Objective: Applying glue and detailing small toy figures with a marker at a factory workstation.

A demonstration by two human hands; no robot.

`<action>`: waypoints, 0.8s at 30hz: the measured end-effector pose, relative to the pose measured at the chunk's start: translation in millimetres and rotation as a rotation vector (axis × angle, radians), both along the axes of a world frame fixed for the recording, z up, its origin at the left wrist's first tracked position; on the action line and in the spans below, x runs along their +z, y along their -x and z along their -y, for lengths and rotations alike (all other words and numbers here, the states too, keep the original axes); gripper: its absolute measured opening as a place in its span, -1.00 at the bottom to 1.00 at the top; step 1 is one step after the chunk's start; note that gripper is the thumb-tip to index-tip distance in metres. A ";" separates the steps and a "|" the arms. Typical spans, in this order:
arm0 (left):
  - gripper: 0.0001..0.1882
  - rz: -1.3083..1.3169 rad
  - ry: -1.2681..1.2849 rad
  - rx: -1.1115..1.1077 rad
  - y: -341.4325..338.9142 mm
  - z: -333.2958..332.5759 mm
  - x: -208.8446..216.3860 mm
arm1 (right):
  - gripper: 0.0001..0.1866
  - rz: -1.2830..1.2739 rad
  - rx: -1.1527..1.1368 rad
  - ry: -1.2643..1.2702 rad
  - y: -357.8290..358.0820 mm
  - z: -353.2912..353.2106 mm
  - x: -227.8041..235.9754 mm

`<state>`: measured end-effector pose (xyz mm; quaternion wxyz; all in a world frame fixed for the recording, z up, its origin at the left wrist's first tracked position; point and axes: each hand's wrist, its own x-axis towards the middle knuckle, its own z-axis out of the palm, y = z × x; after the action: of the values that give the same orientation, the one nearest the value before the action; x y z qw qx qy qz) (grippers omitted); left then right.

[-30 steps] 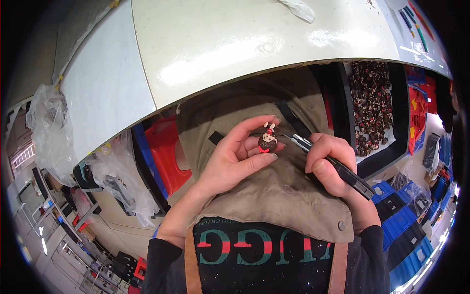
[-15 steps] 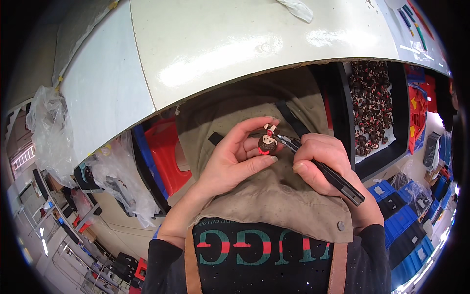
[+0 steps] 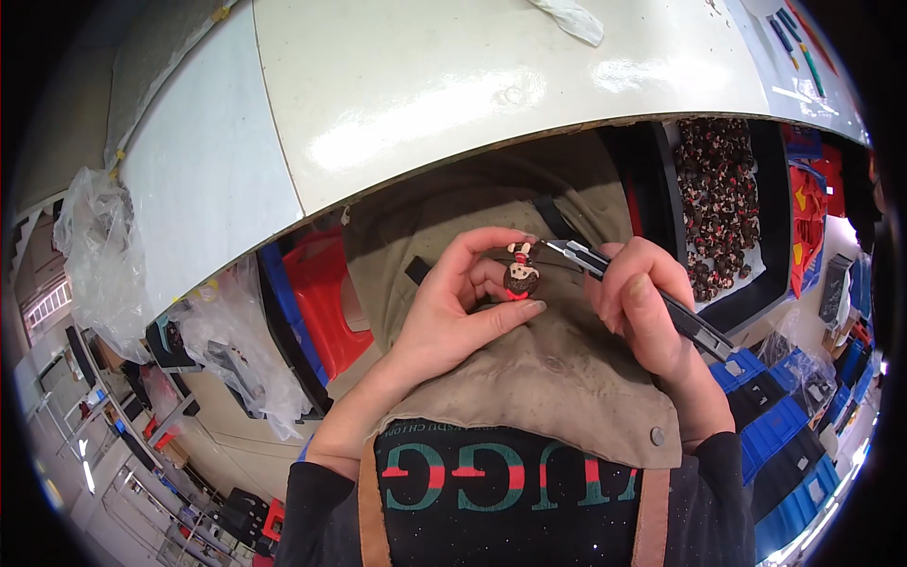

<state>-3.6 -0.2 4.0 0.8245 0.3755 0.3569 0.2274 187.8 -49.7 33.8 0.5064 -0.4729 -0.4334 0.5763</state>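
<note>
Figurine (image 3: 521, 275) pinched in left hand (image 3: 452, 312); right hand (image 3: 642, 307) grips knife (image 3: 642, 293).

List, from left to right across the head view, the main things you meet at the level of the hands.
Clear plastic bag → red bin → left hand → small brown figurine → utility knife in the right hand → black tray of figurines.

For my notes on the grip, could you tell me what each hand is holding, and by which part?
The left hand pinches a small brown figurine by its sides between fingertips and thumb. The right hand grips a utility knife around its handle, blade end toward the figurine.
</note>
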 end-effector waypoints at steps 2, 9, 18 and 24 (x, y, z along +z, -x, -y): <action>-0.43 -0.013 -0.077 0.011 1.4 -0.2 -1.7 | -0.60 0.059 -0.020 -0.022 -0.5 -0.2 -0.8; -0.39 -0.005 0.051 0.070 1.5 -8.2 6.3 | -0.67 0.057 0.009 0.050 -10.9 5.7 1.6; -0.42 0.051 0.068 0.232 6.3 -12.4 5.8 | -0.80 0.207 -0.036 0.155 -12.4 -2.2 4.6; -0.39 -0.060 -0.052 0.260 9.3 -8.5 10.2 | -0.85 0.728 0.458 -0.025 -40.9 3.8 -17.5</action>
<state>-13.0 8.3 14.1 0.7669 0.3541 0.4209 0.3305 228.7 -53.5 16.3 0.1849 -0.5308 -0.6846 0.4641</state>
